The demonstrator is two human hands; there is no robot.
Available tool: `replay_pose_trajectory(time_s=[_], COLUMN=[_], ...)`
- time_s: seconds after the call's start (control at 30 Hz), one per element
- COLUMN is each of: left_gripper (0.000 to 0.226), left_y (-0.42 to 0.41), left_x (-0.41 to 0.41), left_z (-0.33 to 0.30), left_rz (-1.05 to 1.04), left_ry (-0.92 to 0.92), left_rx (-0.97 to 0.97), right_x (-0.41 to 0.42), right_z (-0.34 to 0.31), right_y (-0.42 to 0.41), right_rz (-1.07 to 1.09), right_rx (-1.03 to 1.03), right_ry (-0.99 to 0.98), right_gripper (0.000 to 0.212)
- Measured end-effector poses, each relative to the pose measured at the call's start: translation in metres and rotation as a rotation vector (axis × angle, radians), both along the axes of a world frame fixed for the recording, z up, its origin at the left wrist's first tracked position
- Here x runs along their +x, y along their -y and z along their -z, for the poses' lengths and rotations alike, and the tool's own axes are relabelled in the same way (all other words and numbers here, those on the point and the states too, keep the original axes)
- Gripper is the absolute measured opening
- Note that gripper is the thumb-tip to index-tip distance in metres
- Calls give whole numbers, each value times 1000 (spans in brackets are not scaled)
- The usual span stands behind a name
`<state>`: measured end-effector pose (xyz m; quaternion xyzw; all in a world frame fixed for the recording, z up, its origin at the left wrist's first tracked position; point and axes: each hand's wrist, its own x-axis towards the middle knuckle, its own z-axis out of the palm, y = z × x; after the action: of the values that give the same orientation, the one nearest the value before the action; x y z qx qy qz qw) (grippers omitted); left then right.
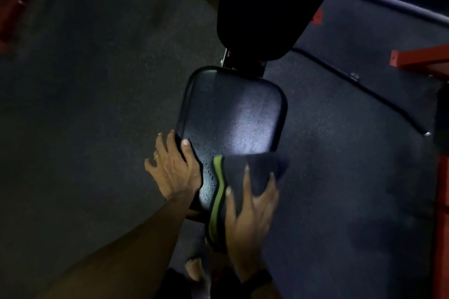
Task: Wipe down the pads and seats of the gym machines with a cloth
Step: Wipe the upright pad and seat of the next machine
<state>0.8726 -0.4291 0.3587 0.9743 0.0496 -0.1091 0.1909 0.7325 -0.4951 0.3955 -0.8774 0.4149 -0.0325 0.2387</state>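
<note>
Nearest: right hand (250, 216) spread flat on folded dark cloth (252, 172) with green edge, fingers straight, pressing it onto near right part of seat (233, 114); presumably to load the wiping stroke. Left hand (173, 167) braced at seat's near left edge, thumb on top, other fingers spread and hanging beside it, apparently for steadying. Droplets visible on vinyl left of cloth; likely unwiped. Farther: back pad (262, 7) just beyond seat, untouched. Red frame (418, 58) at far right.
</note>
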Motion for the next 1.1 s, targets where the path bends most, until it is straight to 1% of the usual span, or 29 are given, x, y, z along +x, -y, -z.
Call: replay_pose_trajectory(time_s=[0.03,0.1,0.17,0.27,0.33,0.37,0.43,0.5,0.57,0.63,0.7,0.77,0.83,0.9,0.97,1.03,1.07,1.1], left_gripper=[61,61,62,63,63,62,61,60,59,60,59,59,60,60,60,62,63,64], left_y=[1,0,0,1,1,-1,-1,2,1,1,1,2,2,0,0,1,1,2], left_x=[0,-1,-1,-1,-1,-1,0,-1,0,0,0,0,0,0,-2,-1,-1,-1], left_z=[0,0,1,0,0,0,0,-1,-1,-2,-2,-2,-3,-4,-5,-4,-5,-5], left_rz=[-1,1,-6,-6,-1,4,3,5,-4,0,-8,-6,-3,9,3,-10,-13,-13], left_ry=[-1,-5,1,4,4,1,-5,1,-2,-6,-4,3,7,-5,-9,-14,-20,-25], left_rx=[3,10,14,20,26,26,19,24,26,25,23,24,25,23,23,26,30,32], right_x=[-12,12,74,172,190,174,113,35,8,46,114,180,207,179,110,40,26,31], right_z=[-1,10,22,36,39,37,22,2,2,13,23,33,39,34,17,0,0,4], right_y=[-10,19,74,154,168,157,105,40,20,52,99,142,160,140,87,35,26,31], right_rz=[-18,-51,-51,11,-11,-35,-122,-212,-264,-277,-243,-182,-162,-189,-275,-367,-381,-396], right_rx=[21,32,-44,-57,-90,-134,-209,-166,-119,-111,-161,-139,-156,-211,-241,-193,-171,-148], right_ry=[8,-64,-112,-165,-180,-183,-152,-195,-195,-203,-216,-246,-240,-219,-188,-205,-208,-204], right_gripper=[61,63,62,62,61,60,57,59,61,60,62,63,63,61,61,63,65,67])
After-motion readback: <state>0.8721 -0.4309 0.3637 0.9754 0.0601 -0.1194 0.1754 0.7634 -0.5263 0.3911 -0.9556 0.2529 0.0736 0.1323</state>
